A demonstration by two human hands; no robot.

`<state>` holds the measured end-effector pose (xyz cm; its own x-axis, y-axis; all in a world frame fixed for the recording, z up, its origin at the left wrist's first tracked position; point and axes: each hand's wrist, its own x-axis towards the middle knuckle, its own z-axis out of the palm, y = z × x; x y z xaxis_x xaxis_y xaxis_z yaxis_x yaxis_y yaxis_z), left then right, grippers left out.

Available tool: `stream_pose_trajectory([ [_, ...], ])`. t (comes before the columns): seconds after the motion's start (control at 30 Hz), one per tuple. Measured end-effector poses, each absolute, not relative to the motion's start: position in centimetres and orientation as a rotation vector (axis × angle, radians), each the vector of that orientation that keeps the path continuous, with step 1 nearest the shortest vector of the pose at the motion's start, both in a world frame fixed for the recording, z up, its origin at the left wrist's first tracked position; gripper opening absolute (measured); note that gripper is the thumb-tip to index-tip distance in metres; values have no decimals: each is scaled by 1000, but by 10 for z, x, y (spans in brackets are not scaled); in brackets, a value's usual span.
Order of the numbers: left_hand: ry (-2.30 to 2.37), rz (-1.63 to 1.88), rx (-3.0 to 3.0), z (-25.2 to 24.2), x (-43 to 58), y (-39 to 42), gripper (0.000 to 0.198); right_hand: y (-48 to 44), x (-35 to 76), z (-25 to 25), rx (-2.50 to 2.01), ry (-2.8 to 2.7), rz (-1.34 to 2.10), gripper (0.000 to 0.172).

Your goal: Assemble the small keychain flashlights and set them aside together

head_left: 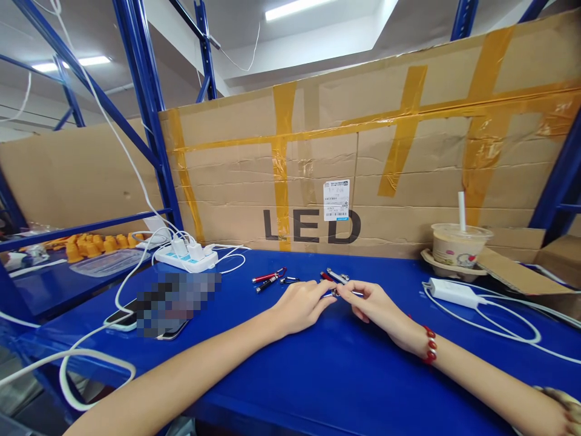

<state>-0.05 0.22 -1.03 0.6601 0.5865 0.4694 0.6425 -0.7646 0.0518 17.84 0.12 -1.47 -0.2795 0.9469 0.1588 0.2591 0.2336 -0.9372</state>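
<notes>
My left hand [297, 307] and my right hand [381, 312] meet just above the blue table. Both sets of fingertips pinch a small silver penlight [358, 293], partly hidden by my right fingers. A small metal clasp [334, 292] shows at its end, between the two hands. Right behind my fingers lie another silver penlight [336, 276] and a red one [325, 276], partly covered. To the left of my left hand rest a red penlight [267, 277], a black penlight [267, 284] and a shorter dark one [289, 280].
A white power strip [193, 259] with plugs and cables stands at the back left, with a phone [122, 318] in front of it. On the right are a drink cup [460, 243] in a carton holder and a white charger [455, 293] with looped cable. Cardboard [227, 194] walls the back.
</notes>
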Motion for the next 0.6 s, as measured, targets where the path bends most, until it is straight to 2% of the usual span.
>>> stream_pose_trajectory([
  [0.6, -1044, -689, -2672, -11, 1, 2, 26, 2, 178, -14, -1088, -1702, 1061, 45],
])
